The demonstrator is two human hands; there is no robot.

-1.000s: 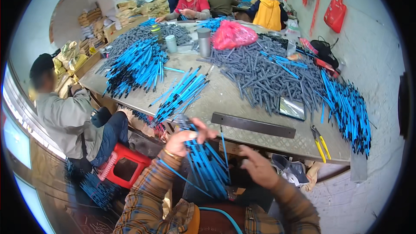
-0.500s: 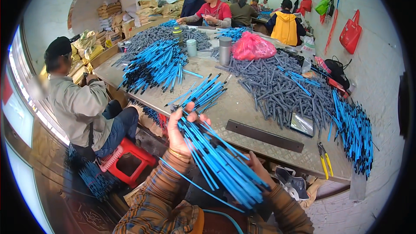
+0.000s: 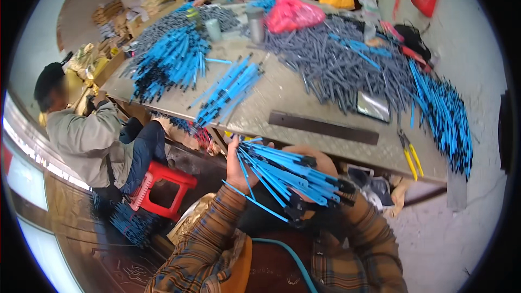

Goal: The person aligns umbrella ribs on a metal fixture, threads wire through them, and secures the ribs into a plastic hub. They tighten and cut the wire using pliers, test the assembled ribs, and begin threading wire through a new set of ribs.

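A bundle of thin blue plastic rods with black ends (image 3: 293, 171) is held in front of my body, just off the table's near edge. My left hand (image 3: 236, 169) is closed round its left end. Behind the fanned right end is my right hand (image 3: 321, 158), curved round the far side; its fingertips are hidden by the rods and somewhat blurred. One stray blue rod (image 3: 255, 201) sticks out below the bundle, across my left wrist. On the table just beyond my hands lies a smaller group of blue rods (image 3: 230, 89).
The table (image 3: 255, 114) carries a dark metal bar (image 3: 324, 127), yellow-handled pliers (image 3: 410, 154), a flat dark-framed panel (image 3: 373, 107), grey tubes (image 3: 336, 65) and more blue rods (image 3: 168, 59). At left, a person (image 3: 87, 135) sits beside a red stool (image 3: 163, 190). Other people work at the far side.
The view has tipped downward. The bundle has swung from slanting down-right to nearly level, and its right end is more fanned. My right hand has moved up behind that end.
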